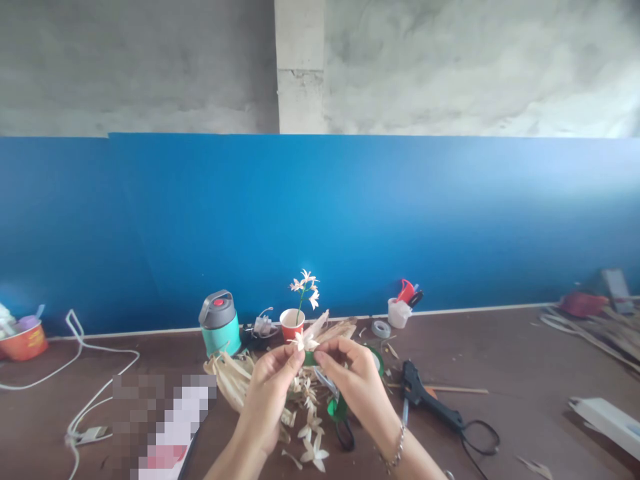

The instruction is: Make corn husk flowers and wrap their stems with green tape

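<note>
My left hand [270, 380] pinches the base of a white, star-shaped handmade flower [304, 341] between thumb and forefinger. Facing it, my right hand [353, 373] grips a strip of green tape [309, 359], which runs across just below the petals. Whatever stem the flower has is hidden by the fingers and tape. Under my hands lie several loose white flowers [314, 453] and dried husks [230, 380]. Beside my right hand sits a roll of green tape [381, 363], and a green-handled tool, partly covered, is below it.
A finished flower sprig [300, 293] stands in a paper cup [292, 325] near the blue partition. Left of it is a turquoise flask [221, 327]. To the right lie a black glue gun [430, 397], a clear tape roll [381, 329] and a white pen cup [399, 313].
</note>
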{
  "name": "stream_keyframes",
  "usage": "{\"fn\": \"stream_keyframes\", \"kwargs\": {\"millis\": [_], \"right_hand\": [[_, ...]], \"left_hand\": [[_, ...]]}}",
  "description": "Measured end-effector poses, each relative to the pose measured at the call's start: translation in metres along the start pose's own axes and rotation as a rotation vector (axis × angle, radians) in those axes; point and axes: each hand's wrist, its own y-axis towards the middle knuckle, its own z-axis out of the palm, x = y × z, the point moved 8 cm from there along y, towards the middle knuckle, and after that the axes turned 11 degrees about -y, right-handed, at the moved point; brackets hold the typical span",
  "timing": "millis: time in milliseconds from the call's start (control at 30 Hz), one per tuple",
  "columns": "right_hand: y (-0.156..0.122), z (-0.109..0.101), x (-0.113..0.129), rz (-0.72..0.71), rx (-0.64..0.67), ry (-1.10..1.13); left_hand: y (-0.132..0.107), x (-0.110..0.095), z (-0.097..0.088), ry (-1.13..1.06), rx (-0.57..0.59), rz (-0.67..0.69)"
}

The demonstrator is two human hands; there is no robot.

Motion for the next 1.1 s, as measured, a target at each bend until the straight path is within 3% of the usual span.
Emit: {"fn": "stream_keyframes", "kwargs": {"millis": [500,600,700,767,900,1100], "right_hand": [[0.001,0.017,-0.008,0.014,0.113,0.227],[-0.001,0.027,-0.014,0.168,0.218,0.427],[-0.008,0.044,-0.023,0.381,0.382,0.671],[-0.012,0.052,-0.027,0.451,0.458,0.714],[-0.012,0.055,-0.027,0.393,0.489,0.680],[-0.005,0.035,-0.012,0.233,0.322,0.650]], "left_hand": [[-0.004,-0.018,0.000,0.256,-0.106,0.117],[-0.004,-0.018,0.002,0.195,-0.069,0.081],[-0.005,-0.016,0.014,0.061,0.063,0.021],[-0.006,-0.013,0.019,-0.024,0.125,-0.036],[-0.005,-0.009,0.014,-0.041,0.083,-0.066],[-0.006,-0.012,0.016,-0.004,0.111,-0.050]]}}
